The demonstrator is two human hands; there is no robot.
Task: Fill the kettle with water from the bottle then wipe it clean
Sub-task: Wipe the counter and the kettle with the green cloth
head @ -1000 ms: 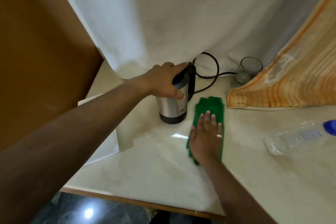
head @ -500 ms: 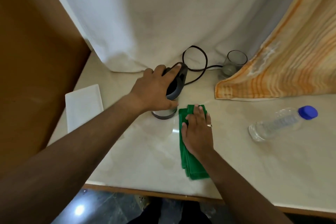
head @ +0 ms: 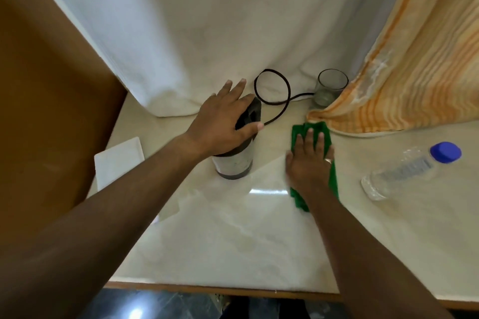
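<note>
Here, a person works at a pale marbled desk (head: 233, 254), both bare hands down among the task's things. The left hand (head: 223, 122) rests spread over the black lid and handle of the kettle (head: 234, 163), fingers fanned apart and thumb laid along the top, steadying it, not clamped on it. The right hand (head: 309, 160) lies flat, fingers together, pressing a folded green cloth (head: 330, 184) onto the desk.

The relation that matters for the wiping: the kettle stands just to the left of the cloth hand, near but apart, with a strip of bare desk between them. The kettle is upright, so its long axis runs vertically; the cloth's long axis runs away from the person, toward the striped orange fabric (head: 414, 80) draped at the right. The left hand is already on the kettle, while the right would have to lift the cloth and carry it leftward to reach the steel wall.

The kettle shows a brushed metal body with a dark base band, its black cord (head: 272, 93) looping behind toward a clear glass (head: 331, 85). The plastic bottle (head: 404, 171) lies on its side at the far right (blue cap on, apparently empty), which suggests the filling is done.
</note>
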